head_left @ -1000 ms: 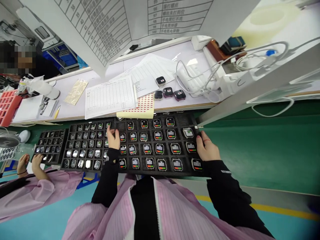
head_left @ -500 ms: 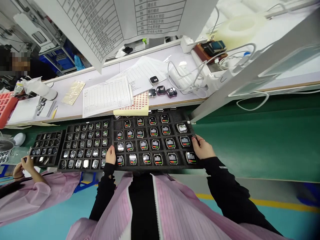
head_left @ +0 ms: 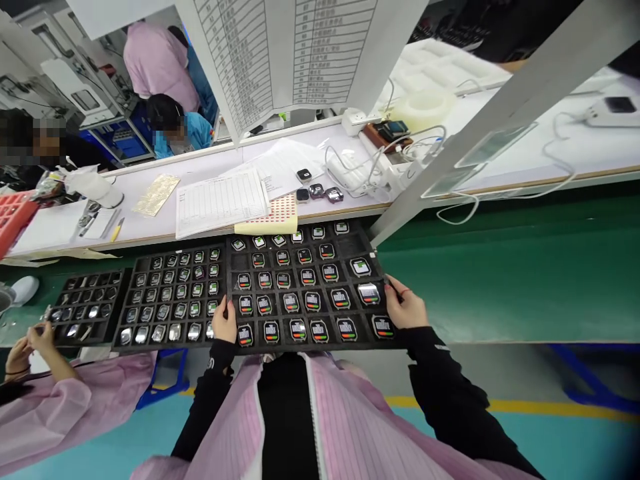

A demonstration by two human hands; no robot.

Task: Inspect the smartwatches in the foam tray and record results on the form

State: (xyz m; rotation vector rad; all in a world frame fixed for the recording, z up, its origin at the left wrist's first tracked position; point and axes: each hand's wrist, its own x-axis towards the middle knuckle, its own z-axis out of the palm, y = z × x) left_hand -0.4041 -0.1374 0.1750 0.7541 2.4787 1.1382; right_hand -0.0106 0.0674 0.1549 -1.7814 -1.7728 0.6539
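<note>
A black foam tray (head_left: 350,248) lies in front of me, its compartments filled with rows of square smartwatches (head_left: 313,300), many with lit screens showing green and orange bars. My left hand (head_left: 224,321) grips the tray's left edge, thumb on top. On the opposite side my right hand (head_left: 406,304) is closed round the right edge, its fingers partly hidden beneath. A few compartments at the tray's upper right hold no watch. Touching or close by its left side is a second black tray (head_left: 170,297) of smartwatches.
A co-worker's hands (head_left: 37,340) are at a third tray (head_left: 90,303) on the far left. Papers (head_left: 220,203), a red-dotted sticker sheet (head_left: 273,217) and several loose watches (head_left: 317,191) lie on the shelf. A slanted white post (head_left: 440,153) rises at the right.
The view has shifted, bringing more of the tray's back row and co-workers behind the shelf into sight. Both hands stay on the tray's edges, and the tray sits slightly nearer me.
</note>
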